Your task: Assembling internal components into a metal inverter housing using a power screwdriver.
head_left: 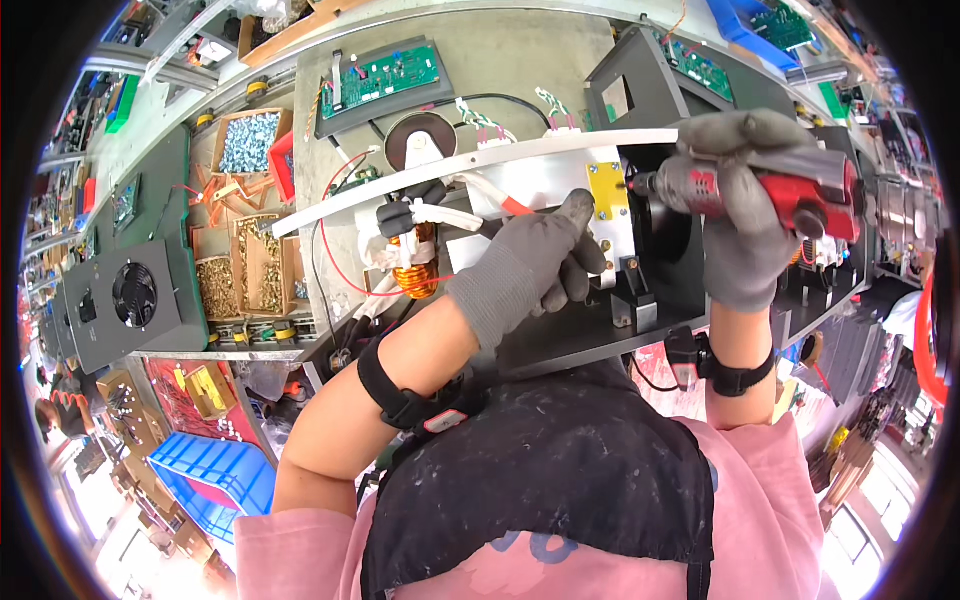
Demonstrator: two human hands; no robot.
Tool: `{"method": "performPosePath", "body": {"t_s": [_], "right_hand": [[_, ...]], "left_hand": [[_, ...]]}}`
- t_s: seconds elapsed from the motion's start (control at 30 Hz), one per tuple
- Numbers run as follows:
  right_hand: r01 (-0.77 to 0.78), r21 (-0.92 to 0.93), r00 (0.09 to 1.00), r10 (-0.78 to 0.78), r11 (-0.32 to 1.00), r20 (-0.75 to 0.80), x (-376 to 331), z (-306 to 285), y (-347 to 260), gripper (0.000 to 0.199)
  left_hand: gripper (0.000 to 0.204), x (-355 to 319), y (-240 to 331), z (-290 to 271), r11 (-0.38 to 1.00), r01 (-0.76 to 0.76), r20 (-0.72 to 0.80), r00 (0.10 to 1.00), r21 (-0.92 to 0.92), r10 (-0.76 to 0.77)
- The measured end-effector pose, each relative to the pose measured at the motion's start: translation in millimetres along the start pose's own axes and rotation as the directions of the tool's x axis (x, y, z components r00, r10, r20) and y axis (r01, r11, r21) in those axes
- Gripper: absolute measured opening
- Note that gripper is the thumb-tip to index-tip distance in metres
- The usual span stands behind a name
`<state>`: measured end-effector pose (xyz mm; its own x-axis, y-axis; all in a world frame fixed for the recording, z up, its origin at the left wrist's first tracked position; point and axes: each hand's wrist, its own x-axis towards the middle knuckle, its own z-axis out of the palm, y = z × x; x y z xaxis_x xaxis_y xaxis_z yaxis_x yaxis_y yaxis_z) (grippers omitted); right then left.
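Note:
My right hand (745, 215), in a grey glove, is wrapped round a red and grey power screwdriver (815, 195). The tool lies nearly level, its tip pointing left at a yellow plate (606, 192) with screws at its corners. Just left of that plate is my gloved left hand (540, 250), fingers curled together against the edge of the white metal panel (560, 175); whatever they pinch, if anything, is hidden. Both hands are over a dark metal chassis (570, 335). Left of my left hand sit a copper coil (415, 270) and a round dark transformer (422, 142).
Wooden bins of small brass parts (262, 265) and silvery screws (248, 143) stand at the left. A green circuit board (385, 78) lies behind the chassis. A panel with a fan (135, 295) rests far left, above a blue crate (215, 480). A loose red wire loops beside the coil.

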<state>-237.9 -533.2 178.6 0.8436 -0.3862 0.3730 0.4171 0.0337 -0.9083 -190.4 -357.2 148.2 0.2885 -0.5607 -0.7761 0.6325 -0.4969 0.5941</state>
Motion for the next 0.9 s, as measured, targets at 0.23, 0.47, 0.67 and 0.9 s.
{"method": "performPosePath", "body": {"t_s": [0.23,0.47,0.67,0.9], "right_hand": [[0.02,0.024,0.998,-0.022,0.999,0.057,-19,1,4,0.038],[0.014,-0.032,0.999,-0.013,0.999,0.04,-23,0,4,0.035],[0.241,-0.085,0.94,-0.211,0.967,0.269,-16,1,7,0.034],[0.074,-0.201,0.983,-0.105,0.977,-0.151,-28,24,7,0.028]], "left_hand": [[0.065,0,6,2,0.999,0.029,-0.007,1.0,0.045,-0.029],[0.065,0,6,3,0.998,0.027,-0.028,0.999,0.053,-0.026],[0.064,1,4,3,1.0,-0.003,-0.015,1.0,0.025,0.003],[0.062,0,-1,4,0.997,-0.072,-0.007,0.997,-0.019,0.072]]}}
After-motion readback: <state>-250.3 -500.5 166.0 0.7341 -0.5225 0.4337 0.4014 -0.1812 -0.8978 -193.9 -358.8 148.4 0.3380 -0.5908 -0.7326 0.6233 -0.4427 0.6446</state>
